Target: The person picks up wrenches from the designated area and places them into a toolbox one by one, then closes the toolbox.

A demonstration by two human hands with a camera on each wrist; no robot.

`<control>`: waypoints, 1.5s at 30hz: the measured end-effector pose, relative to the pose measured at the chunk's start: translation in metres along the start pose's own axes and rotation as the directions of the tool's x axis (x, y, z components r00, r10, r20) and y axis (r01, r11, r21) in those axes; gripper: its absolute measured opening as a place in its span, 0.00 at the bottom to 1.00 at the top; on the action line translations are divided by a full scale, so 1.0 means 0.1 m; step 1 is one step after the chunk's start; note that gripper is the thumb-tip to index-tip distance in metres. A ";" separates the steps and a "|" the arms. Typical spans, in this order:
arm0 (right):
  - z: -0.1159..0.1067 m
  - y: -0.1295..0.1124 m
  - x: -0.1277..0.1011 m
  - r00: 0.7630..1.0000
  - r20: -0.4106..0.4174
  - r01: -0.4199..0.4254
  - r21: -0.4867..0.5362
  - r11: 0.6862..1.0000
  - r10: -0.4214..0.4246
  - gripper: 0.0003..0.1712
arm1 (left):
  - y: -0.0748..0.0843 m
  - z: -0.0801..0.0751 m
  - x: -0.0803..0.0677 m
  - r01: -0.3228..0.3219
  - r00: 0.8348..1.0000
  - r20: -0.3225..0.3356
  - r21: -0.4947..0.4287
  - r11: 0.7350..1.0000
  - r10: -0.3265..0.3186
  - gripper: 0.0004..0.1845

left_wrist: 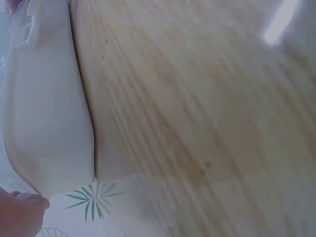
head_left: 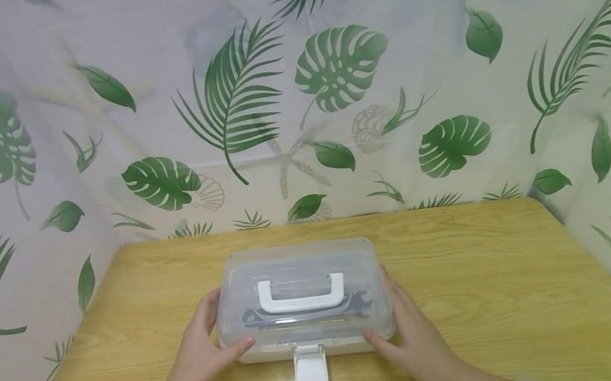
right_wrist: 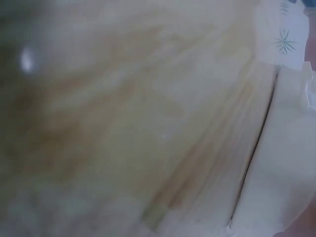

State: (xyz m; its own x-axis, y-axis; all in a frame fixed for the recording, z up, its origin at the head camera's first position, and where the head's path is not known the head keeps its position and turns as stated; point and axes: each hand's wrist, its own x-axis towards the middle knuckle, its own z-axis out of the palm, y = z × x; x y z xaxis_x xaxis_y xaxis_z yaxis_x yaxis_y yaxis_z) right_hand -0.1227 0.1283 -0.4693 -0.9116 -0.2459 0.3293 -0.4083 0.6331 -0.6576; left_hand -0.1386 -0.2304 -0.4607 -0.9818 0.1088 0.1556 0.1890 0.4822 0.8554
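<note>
Translucent plastic lidded storage box, white handle, front latch flipped open: left hand and right hand cupped its ends, thumbs on the lid corners. Advisable: lift evenly.

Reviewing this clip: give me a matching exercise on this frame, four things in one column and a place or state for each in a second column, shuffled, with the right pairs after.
Things:
1. handle
2. latch
3. left hand
4. wrench

Places or states:
A. inside the clear box, seen through the lid
B. flipped open, lying flat on the table in front of the box
C. white, folded down flat on top of the lid
D. holds the box's left end, thumb on the front corner

Pairs: 1-C, 2-B, 3-D, 4-A. The right hand mirrors the left at the box's other end.
</note>
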 end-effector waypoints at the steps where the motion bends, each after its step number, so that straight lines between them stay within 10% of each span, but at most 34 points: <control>1: 0.00 0.00 0.00 1.000 -0.002 -0.003 0.002 1.000 0.003 0.57 | 0.00 0.01 0.00 0.003 1.000 0.000 0.004 1.000 -0.003 0.54; 28: -0.11 -0.02 0.08 0.999 -0.001 -0.044 -0.092 0.995 0.044 0.59 | 0.04 0.07 -0.08 -0.038 0.997 -0.065 0.143 0.989 0.048 0.56; 45: -0.18 -0.10 0.12 0.999 0.015 -0.041 -0.172 0.984 0.045 0.64 | 0.11 0.08 -0.15 -0.162 0.968 -0.108 0.423 0.892 0.227 0.58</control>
State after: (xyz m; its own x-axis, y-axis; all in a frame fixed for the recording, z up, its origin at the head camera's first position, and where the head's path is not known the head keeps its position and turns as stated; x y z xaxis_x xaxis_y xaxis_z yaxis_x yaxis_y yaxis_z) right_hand -0.1287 0.1323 -0.4465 -0.9295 -0.2282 0.2897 -0.3561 0.7595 -0.5444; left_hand -0.1214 -0.2197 -0.4577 -0.9092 0.1205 0.3986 0.3351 0.7799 0.5287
